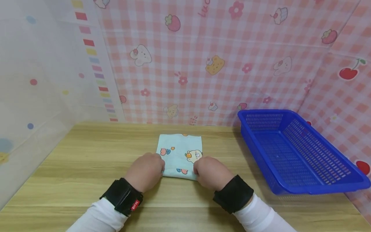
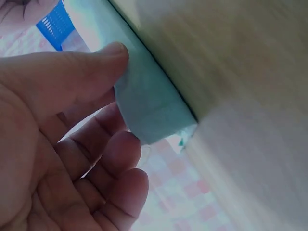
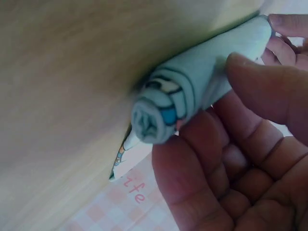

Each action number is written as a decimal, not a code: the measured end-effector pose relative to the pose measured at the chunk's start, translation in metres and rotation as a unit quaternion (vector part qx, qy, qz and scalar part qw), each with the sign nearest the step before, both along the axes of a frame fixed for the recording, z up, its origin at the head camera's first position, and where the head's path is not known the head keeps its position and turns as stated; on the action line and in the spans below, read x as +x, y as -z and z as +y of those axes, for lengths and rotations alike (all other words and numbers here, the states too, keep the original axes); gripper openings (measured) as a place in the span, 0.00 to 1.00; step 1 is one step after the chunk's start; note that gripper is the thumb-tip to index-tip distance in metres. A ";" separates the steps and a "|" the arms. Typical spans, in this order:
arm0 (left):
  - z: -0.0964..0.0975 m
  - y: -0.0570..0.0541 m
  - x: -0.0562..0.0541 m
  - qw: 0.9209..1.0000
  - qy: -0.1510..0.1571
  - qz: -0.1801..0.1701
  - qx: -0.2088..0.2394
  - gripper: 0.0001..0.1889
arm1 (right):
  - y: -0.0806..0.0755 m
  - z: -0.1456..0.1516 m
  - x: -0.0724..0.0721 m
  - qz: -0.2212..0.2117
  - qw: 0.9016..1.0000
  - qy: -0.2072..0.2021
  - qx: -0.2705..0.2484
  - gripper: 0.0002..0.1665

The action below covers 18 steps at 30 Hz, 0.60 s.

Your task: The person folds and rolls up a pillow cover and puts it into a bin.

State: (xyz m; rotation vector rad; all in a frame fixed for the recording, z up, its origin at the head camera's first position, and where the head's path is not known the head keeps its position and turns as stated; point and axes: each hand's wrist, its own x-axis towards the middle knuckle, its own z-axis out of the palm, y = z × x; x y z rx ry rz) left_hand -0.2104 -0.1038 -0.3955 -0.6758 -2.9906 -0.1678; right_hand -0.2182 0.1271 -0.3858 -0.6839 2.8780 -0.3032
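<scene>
A light-blue printed cloth, with bear and tulip pictures, lies on the table in front of me. Its near edge is rolled up, and the spiral end of the roll shows in the right wrist view. My left hand pinches the left end of this roll, thumb on the near face and fingertips at its other side. At the right end, my right hand holds the roll between thumb and curled fingers. The flat part of the cloth stretches away beyond both hands.
A blue plastic basket with slotted sides stands on the right of the wooden table. Pink checked fabric hangs behind and on the right, and a white dotted sheet hangs on the left.
</scene>
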 end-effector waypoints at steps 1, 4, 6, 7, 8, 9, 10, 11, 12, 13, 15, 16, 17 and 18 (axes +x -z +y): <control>0.001 0.000 0.001 1.000 0.007 0.011 -0.010 0.04 | 0.000 -0.001 0.000 0.001 1.000 -0.001 0.001 0.03; 0.004 0.001 0.003 0.999 0.017 0.025 -0.024 0.03 | 0.000 -0.003 0.001 0.002 1.000 -0.001 0.011 0.03; 0.006 0.001 0.005 0.999 0.020 0.027 -0.026 0.03 | 0.000 -0.005 0.002 0.006 1.000 -0.003 0.019 0.02; 0.006 0.002 0.005 0.999 0.020 0.028 -0.026 0.04 | 0.000 -0.006 0.002 0.011 1.000 -0.007 0.023 0.03; 0.006 0.002 0.005 0.999 0.021 0.029 -0.026 0.04 | 0.001 -0.006 0.002 0.015 0.999 -0.011 0.027 0.03; 0.007 0.003 0.005 0.999 0.023 0.032 -0.028 0.04 | 0.002 -0.007 0.002 0.022 0.999 -0.016 0.031 0.03; 0.007 0.003 0.005 0.999 0.025 0.037 -0.031 0.05 | 0.002 -0.007 0.003 0.027 0.999 -0.020 0.033 0.03; 0.007 0.004 0.005 0.998 0.030 0.043 -0.035 0.05 | 0.003 -0.007 0.003 0.034 0.998 -0.025 0.036 0.03; 0.007 0.005 0.004 0.997 0.035 0.049 -0.039 0.05 | 0.003 -0.008 0.003 0.041 0.998 -0.029 0.037 0.04; 0.007 0.006 0.004 0.997 0.039 0.053 -0.041 0.05 | 0.004 -0.008 0.004 0.046 0.998 -0.030 0.039 0.04; 0.007 0.008 0.003 0.996 0.048 0.065 -0.045 0.05 | 0.004 -0.010 0.004 0.054 0.997 -0.032 0.041 0.05; 0.008 0.009 0.003 0.995 0.052 0.070 -0.045 0.06 | 0.004 -0.011 0.005 0.058 0.997 -0.032 0.043 0.05; 0.008 0.010 0.003 0.995 0.056 0.073 -0.045 0.06 | 0.004 -0.011 0.006 0.062 0.996 -0.033 0.045 0.06; 0.009 0.010 0.003 0.994 0.058 0.076 -0.045 0.06 | 0.004 -0.012 0.006 0.068 0.996 -0.034 0.048 0.06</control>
